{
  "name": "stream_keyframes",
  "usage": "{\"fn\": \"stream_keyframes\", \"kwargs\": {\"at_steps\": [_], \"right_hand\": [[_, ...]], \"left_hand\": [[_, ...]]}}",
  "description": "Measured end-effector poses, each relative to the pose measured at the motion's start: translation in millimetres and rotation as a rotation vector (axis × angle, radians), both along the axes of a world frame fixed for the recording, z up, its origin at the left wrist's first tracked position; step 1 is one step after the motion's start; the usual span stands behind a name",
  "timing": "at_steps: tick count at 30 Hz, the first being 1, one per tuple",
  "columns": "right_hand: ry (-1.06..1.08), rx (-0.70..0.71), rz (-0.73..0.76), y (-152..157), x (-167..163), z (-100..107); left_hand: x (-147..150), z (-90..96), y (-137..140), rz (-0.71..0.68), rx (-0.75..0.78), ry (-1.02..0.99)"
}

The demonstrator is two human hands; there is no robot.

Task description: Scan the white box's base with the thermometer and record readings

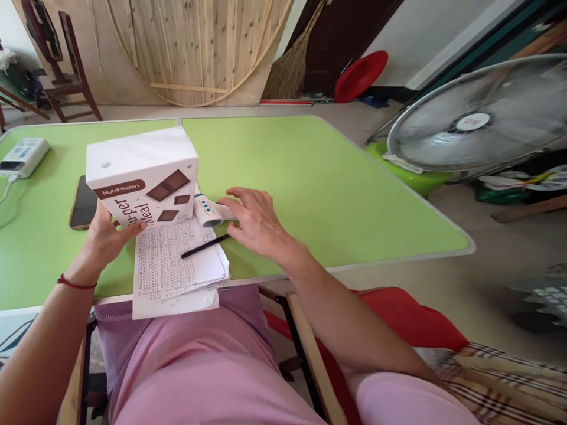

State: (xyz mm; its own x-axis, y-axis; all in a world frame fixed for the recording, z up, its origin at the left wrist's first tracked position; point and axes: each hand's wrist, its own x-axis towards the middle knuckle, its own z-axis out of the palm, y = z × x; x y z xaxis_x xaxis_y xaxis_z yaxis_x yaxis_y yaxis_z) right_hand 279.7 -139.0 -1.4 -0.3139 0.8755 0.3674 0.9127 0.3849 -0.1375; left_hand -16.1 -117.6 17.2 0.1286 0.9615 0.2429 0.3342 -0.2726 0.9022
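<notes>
A white NutriMotion carton [144, 147] with brown bars printed on it stands tilted over the left end of some papers. My left hand [106, 236] grips its lower left side, thumb across the printed front. Right of the carton lies a white infrared thermometer [207, 211]. My right hand [257, 221] has its fingers and thumb around the thermometer's handle, which is partly hidden. Below, a black pen [204, 247] rests across a stack of handwritten papers [166, 265], whose lower sheets hang past the table's front edge.
On the green table [310, 177], a phone [83, 203] lies partly behind the carton, and a white power strip or charger [24, 156] with a cable sits at far left. A large fan [472, 122] stands off the right side. A wooden chair arm [310, 354] is below my right forearm.
</notes>
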Motion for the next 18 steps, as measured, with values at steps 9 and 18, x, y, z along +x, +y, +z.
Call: {"fn": "stream_keyframes", "kwargs": {"at_steps": [9, 18], "right_hand": [[0.192, -0.386, -0.081, 28, 4, 15], [1.447, -0.302, 0.213, -62, -42, 35]], "left_hand": [[1, 0.6, -15, 0.09, 0.03, -0.058], [2, 0.9, -29, 0.027, 0.023, -0.028]]}}
